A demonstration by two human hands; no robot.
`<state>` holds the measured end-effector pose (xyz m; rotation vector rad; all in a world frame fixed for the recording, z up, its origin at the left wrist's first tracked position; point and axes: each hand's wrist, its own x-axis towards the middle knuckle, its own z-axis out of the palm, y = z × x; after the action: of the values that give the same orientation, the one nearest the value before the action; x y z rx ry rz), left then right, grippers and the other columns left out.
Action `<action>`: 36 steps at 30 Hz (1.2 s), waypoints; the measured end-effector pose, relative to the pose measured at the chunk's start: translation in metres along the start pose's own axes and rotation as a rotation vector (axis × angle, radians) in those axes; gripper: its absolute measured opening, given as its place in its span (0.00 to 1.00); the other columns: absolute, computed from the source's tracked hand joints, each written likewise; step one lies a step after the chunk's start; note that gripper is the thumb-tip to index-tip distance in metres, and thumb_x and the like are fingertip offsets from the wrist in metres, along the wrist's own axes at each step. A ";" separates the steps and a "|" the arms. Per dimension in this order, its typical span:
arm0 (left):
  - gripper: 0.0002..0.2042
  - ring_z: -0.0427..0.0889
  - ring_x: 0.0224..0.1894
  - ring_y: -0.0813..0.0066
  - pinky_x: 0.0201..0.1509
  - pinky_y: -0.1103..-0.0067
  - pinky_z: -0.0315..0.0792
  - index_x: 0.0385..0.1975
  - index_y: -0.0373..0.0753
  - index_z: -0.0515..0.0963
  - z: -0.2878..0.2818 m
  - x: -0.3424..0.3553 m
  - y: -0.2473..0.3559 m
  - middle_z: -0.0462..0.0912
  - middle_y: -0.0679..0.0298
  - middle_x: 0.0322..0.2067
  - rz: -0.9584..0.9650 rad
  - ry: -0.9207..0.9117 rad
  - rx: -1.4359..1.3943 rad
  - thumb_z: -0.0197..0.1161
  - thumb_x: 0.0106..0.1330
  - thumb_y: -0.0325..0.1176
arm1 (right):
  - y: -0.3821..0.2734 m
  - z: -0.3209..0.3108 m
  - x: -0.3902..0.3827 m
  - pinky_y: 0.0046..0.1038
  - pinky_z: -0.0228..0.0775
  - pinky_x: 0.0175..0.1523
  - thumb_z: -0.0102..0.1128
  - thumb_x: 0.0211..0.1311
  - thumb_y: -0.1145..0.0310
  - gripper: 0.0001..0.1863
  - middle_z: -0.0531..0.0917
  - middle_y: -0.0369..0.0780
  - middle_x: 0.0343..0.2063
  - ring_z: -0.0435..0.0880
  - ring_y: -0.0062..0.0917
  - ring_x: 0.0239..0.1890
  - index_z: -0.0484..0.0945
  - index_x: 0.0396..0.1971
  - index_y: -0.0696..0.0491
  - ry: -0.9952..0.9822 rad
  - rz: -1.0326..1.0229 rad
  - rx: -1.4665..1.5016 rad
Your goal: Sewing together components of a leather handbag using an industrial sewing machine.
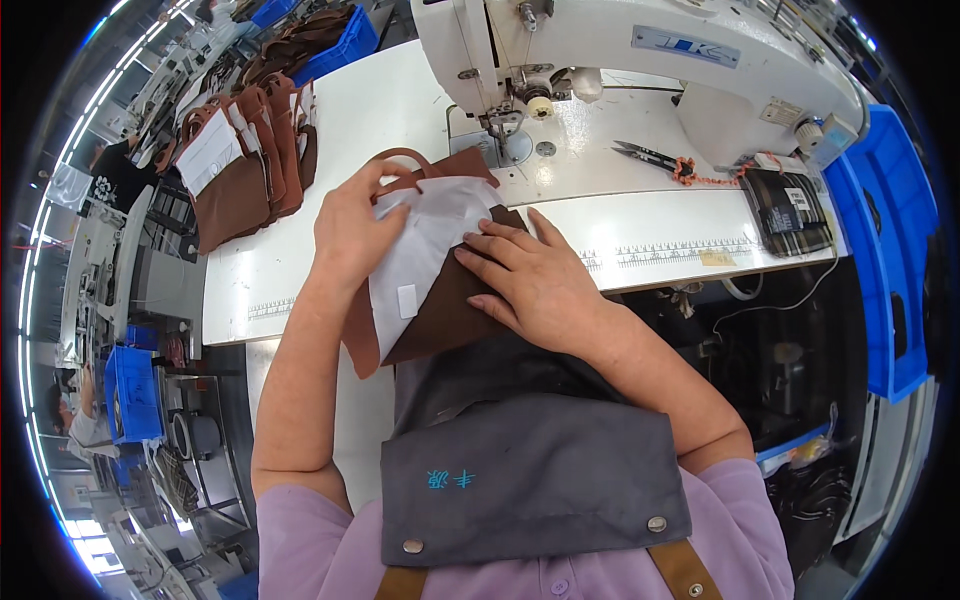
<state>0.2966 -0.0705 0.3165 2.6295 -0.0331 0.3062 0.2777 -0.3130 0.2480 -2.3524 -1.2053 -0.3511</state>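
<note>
A brown leather bag piece [435, 325] with white lining [415, 245] and a small white label lies tilted over the table's front edge, against my apron. Its upper end reaches the presser foot [503, 125] of a white sewing machine [600, 30]; whether it is under the foot I cannot tell. My left hand [352, 228] grips the piece's left edge by a curved handle, thumb over the lining, some fingers hidden. Across the dark brown panel and the lining's edge, my right hand [535, 285] lies with fingers spread, pressing on it.
Several similar brown bag pieces [235, 195] stand stacked at the table's left. Thread snips [645, 157] with an orange cord lie right of the needle, and a dark checked pouch [790, 215] sits farther right. Blue bins [880, 270] flank the right side; another blue bin [345, 45] is behind.
</note>
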 end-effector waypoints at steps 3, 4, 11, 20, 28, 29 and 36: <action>0.23 0.87 0.43 0.60 0.51 0.69 0.77 0.55 0.45 0.79 0.007 -0.001 -0.014 0.88 0.60 0.40 0.030 -0.036 0.037 0.66 0.56 0.27 | 0.002 0.000 -0.001 0.51 0.52 0.76 0.62 0.68 0.54 0.27 0.76 0.38 0.64 0.69 0.33 0.71 0.76 0.64 0.50 -0.018 -0.013 0.019; 0.24 0.86 0.47 0.59 0.58 0.67 0.75 0.55 0.47 0.79 0.009 -0.002 -0.013 0.89 0.61 0.45 0.027 -0.088 0.094 0.66 0.55 0.28 | 0.002 0.000 -0.001 0.52 0.52 0.76 0.61 0.68 0.54 0.28 0.77 0.39 0.64 0.69 0.33 0.71 0.75 0.64 0.50 -0.027 -0.014 0.028; 0.17 0.81 0.56 0.65 0.75 0.48 0.49 0.49 0.46 0.83 0.029 0.025 0.035 0.82 0.66 0.55 0.415 -0.163 0.213 0.67 0.60 0.42 | 0.000 0.003 0.000 0.52 0.53 0.76 0.62 0.68 0.54 0.25 0.80 0.40 0.60 0.73 0.34 0.69 0.79 0.59 0.53 0.033 -0.030 0.045; 0.19 0.76 0.60 0.59 0.71 0.54 0.58 0.45 0.44 0.79 0.055 0.047 0.004 0.77 0.62 0.55 0.382 -0.249 0.055 0.68 0.54 0.43 | 0.026 -0.013 0.001 0.43 0.68 0.64 0.68 0.62 0.63 0.16 0.83 0.41 0.49 0.80 0.39 0.56 0.81 0.47 0.54 0.129 0.097 0.438; 0.13 0.79 0.39 0.58 0.52 0.66 0.70 0.33 0.38 0.79 0.036 0.046 -0.002 0.78 0.61 0.34 0.339 -0.354 0.073 0.65 0.46 0.33 | 0.022 -0.009 0.023 0.40 0.70 0.53 0.70 0.61 0.61 0.16 0.82 0.42 0.43 0.81 0.39 0.49 0.82 0.44 0.54 0.130 0.233 0.182; 0.10 0.78 0.34 0.59 0.47 0.68 0.72 0.27 0.36 0.79 0.033 0.046 -0.001 0.77 0.61 0.29 0.294 -0.410 -0.023 0.65 0.45 0.32 | 0.020 -0.008 0.026 0.40 0.71 0.53 0.69 0.62 0.60 0.16 0.83 0.42 0.43 0.82 0.39 0.48 0.82 0.44 0.54 0.118 0.252 0.197; 0.06 0.73 0.28 0.62 0.38 0.72 0.71 0.20 0.33 0.78 -0.012 0.014 0.018 0.68 0.61 0.22 0.373 -0.248 -0.095 0.64 0.44 0.29 | -0.001 -0.004 0.043 0.38 0.77 0.43 0.68 0.63 0.67 0.10 0.84 0.44 0.36 0.87 0.38 0.36 0.80 0.40 0.55 0.206 0.221 0.612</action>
<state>0.3058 -0.0806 0.3385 2.5389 -0.6094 0.0959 0.3023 -0.2850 0.2702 -1.8374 -0.7985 -0.1190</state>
